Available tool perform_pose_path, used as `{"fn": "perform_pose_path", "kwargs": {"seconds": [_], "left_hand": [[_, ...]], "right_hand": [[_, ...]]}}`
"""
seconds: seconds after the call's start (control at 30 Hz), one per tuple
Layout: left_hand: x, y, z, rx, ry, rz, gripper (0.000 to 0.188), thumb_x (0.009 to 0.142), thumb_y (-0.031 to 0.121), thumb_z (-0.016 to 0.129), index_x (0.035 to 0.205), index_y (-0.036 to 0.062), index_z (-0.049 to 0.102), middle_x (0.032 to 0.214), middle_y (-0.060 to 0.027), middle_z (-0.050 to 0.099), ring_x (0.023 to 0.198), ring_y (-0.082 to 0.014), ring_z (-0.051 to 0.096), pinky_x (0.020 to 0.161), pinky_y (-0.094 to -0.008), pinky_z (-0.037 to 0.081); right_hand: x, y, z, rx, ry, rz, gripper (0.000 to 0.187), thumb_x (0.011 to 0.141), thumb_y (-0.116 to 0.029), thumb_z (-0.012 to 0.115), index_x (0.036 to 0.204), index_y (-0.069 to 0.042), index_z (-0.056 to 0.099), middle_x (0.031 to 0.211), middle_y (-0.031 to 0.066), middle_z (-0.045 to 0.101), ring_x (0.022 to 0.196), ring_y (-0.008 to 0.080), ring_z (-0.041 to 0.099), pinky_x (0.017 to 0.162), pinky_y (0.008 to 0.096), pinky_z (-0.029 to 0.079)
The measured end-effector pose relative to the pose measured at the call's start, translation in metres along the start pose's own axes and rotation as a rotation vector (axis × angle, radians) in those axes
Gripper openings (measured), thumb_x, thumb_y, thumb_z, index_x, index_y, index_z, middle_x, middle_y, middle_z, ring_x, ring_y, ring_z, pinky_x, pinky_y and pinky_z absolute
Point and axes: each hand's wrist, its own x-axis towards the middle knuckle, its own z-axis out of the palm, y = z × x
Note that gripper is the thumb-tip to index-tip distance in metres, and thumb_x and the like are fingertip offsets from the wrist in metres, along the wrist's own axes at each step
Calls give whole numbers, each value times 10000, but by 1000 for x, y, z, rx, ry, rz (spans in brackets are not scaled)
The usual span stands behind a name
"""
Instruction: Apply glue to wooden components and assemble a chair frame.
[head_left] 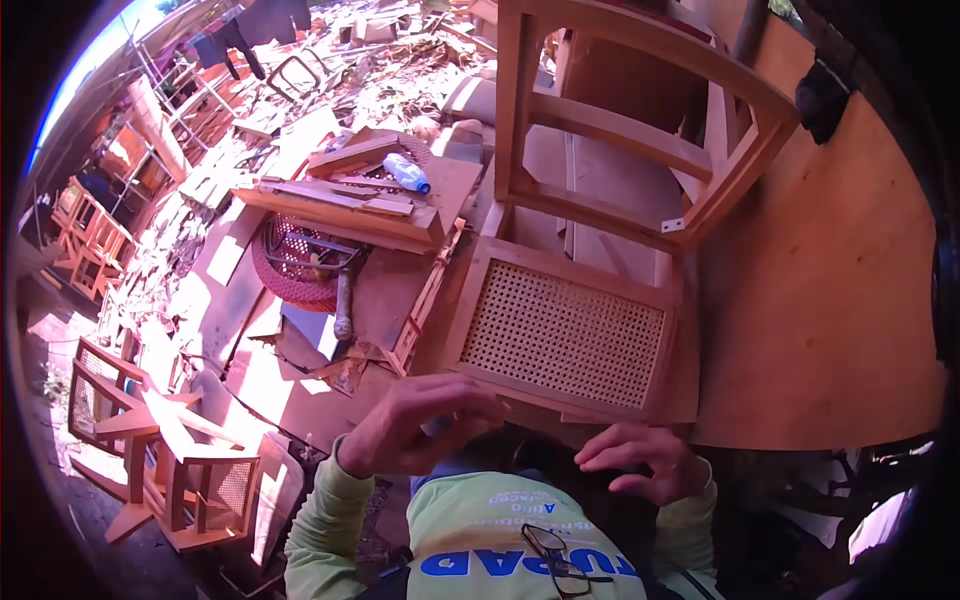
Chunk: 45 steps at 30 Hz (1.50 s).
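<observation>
Just in front of me a wooden chair lies tipped on a work surface, its bare frame (pixel 612 140) rising at the far side. Its woven cane panel (pixel 565 335), set in a wooden border, faces up toward me. My left hand (pixel 425 420) hovers by the near left corner of the panel, fingers loosely bent and apart from the thumb, with nothing visible in them. Near the panel's right corner is my right hand (pixel 645 460), its fingers stretched leftward and slightly spread, holding nothing. Neither hand visibly grips the chair.
Wood pieces (pixel 340 210) and a plastic bottle (pixel 407 172) lie on a board at the left, above a round red woven seat (pixel 290 265) and a hammer (pixel 344 305). A plywood sheet (pixel 820 270) stands at right. More chairs (pixel 165 440) lie at lower left, amid wood scraps.
</observation>
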Motion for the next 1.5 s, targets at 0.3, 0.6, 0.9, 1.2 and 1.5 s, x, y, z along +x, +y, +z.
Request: {"fn": "perform_pose_path", "kwargs": {"seconds": [0.3,0.6,0.9,1.2,1.5], "left_hand": [[-81,-36,94,-794,-469,-155,451,1071,251,542,1419,-36,555,1454,-197,545,1430,-347,445,1205,-483,311],[-69,-41,77,-749,-590,-139,504,1035,221,595,1460,-41,516,1524,-215,500,1429,-360,453,1194,-475,340],[-21,-22,117,-816,-802,81,530,1041,294,611,1431,-54,523,1371,-184,576,1260,-306,537,1076,-419,417],[-12,22,114,-990,-583,-72,457,1091,362,521,1295,-35,622,1082,-106,684,982,-188,641,860,-337,501],[45,35,103,-1076,-241,-46,410,1109,356,489,1193,-22,627,942,-61,641,872,-140,613,771,-313,513]], "right_hand": [[29,-7,80,677,-466,-459,597,1023,-423,628,1415,25,579,1440,266,550,1310,469,524,1101,671,343],[36,-16,32,633,-370,-479,344,1024,-193,660,1201,101,683,1258,270,639,1151,420,619,1018,549,463],[-16,-9,13,441,66,-265,376,990,-171,688,1293,42,625,1171,278,668,1045,370,659,904,498,539],[-13,23,1,526,517,-288,370,1015,-318,653,1203,-13,562,1034,125,585,824,207,556,685,344,456],[37,-5,-10,9,564,-505,594,1056,-377,548,1473,29,431,1358,176,537,1008,213,561,859,315,474]]}}
